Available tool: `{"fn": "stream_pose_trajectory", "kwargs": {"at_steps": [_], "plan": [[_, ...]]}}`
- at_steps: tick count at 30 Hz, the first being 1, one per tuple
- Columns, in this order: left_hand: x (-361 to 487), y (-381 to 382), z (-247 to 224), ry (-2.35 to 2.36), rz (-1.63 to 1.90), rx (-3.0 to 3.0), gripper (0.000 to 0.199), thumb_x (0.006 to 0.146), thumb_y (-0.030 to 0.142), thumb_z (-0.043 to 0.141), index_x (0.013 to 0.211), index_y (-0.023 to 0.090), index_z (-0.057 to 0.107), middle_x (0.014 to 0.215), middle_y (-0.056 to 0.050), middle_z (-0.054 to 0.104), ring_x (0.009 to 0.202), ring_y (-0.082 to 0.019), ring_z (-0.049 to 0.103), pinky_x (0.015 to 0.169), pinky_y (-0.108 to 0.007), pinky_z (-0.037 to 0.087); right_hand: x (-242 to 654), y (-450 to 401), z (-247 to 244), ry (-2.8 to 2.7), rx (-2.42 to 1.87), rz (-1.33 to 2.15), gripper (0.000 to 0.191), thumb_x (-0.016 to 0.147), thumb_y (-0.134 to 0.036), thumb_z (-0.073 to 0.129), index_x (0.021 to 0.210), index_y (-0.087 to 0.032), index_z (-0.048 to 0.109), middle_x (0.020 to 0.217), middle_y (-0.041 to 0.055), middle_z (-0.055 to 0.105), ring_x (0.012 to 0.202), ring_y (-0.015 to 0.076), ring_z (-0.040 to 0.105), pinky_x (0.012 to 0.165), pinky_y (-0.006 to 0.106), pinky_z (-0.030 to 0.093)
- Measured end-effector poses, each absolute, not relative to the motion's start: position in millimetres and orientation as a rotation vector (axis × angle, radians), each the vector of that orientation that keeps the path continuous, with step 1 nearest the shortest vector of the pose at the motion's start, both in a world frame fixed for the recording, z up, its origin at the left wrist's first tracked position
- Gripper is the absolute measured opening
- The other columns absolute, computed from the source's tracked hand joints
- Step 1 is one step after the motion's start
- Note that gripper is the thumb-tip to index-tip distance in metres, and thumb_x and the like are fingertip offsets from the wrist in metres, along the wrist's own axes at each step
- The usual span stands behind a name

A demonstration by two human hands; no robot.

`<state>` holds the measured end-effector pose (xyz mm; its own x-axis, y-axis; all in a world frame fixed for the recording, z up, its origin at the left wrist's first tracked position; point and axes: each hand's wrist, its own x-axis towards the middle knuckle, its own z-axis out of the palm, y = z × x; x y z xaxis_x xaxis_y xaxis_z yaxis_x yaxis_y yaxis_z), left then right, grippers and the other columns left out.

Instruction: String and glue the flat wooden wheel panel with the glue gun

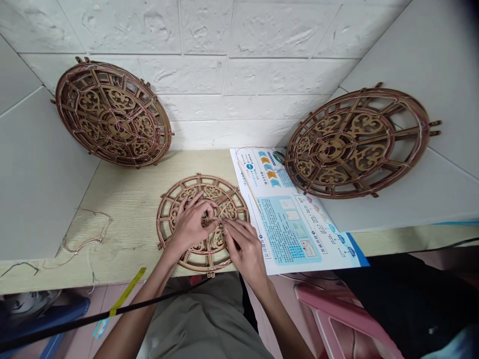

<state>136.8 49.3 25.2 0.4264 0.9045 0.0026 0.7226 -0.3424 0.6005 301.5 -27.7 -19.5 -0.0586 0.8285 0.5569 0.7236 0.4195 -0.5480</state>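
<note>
A round, gold-brown openwork frame (209, 266) lies flat on the wooden table, with thin reddish wires running along its rings. Over its centre-left is my left hand (192, 223), thumb and index finger pinched together near the middle, the other fingers raised. My right hand (245, 247) meets it from the right, its fingertips pressed together around a thin strand (228, 203) at the centre. What the left fingertips pinch is too small to make out. Both hands rest close over the frame's hub, which they partly hide.
Similar round frames lean at the left (114, 127) and right (333, 147). A printed sheet (262, 214) lies right of the flat frame. Loose wires (88, 243) lie at the left. A black cable (160, 299) crosses below the table edge. A pink stool (337, 309) stands lower right.
</note>
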Motion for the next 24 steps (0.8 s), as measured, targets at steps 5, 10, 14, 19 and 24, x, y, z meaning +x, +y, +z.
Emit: {"fn": "stream_pose_trajectory", "kwargs": {"at_steps": [5, 10, 14, 19, 24], "plan": [[136.9, 49.9, 26.9, 1.366, 0.458, 2.144, 0.009, 0.081, 0.022, 0.062, 0.08, 0.023, 0.053, 0.129, 0.003, 0.067, 0.147, -0.029, 0.037, 0.126, -0.055, 0.011, 300.1, -27.0, -15.8, -1.805, -1.351, 0.173, 0.024, 0.101, -0.017, 0.053, 0.117, -0.021, 0.07, 0.115, 0.0066, 0.074, 0.107, 0.0245, 0.062, 0.089, 0.042, 0.052], [136.7, 50.1, 25.9, 1.372, 0.46, 2.146, 0.014, 0.081, 0.022, 0.062, 0.079, 0.022, 0.049, 0.129, 0.007, 0.067, 0.147, -0.028, 0.037, 0.125, -0.055, 0.01, 300.8, -25.1, -13.9, -1.813, -1.377, 0.246, 0.023, 0.102, -0.017, 0.052, 0.115, -0.019, 0.07, 0.113, 0.0076, 0.071, 0.104, 0.024, 0.06, 0.087, 0.04, 0.049], [136.8, 50.0, 24.3, 1.369, 0.469, 2.155, 0.014, 0.082, 0.022, 0.062, 0.079, 0.022, 0.048, 0.13, 0.007, 0.067, 0.147, -0.029, 0.037, 0.125, -0.055, 0.01, 300.9, -24.2, -12.9, -1.805, -1.393, 0.27, 0.023, 0.103, -0.018, 0.05, 0.114, -0.019, 0.069, 0.111, 0.0076, 0.07, 0.103, 0.0239, 0.059, 0.085, 0.039, 0.047], [137.0, 50.8, 22.0, 1.376, 0.475, 2.161, 0.011, 0.08, 0.021, 0.062, 0.077, 0.023, 0.051, 0.127, 0.003, 0.068, 0.146, -0.029, 0.039, 0.126, -0.054, 0.011, 298.4, -24.4, -12.2, -1.849, -1.414, 0.206, 0.023, 0.103, -0.016, 0.048, 0.114, -0.018, 0.068, 0.112, 0.0084, 0.07, 0.103, 0.0249, 0.058, 0.082, 0.039, 0.046], [137.0, 50.8, 21.1, 1.375, 0.472, 2.169, 0.011, 0.079, 0.02, 0.062, 0.077, 0.022, 0.051, 0.127, 0.002, 0.068, 0.146, -0.028, 0.039, 0.126, -0.055, 0.013, 297.3, -24.3, -14.7, -1.876, -1.42, 0.153, 0.024, 0.102, -0.014, 0.048, 0.115, -0.018, 0.067, 0.113, 0.0083, 0.07, 0.103, 0.0259, 0.058, 0.08, 0.039, 0.046]]}}
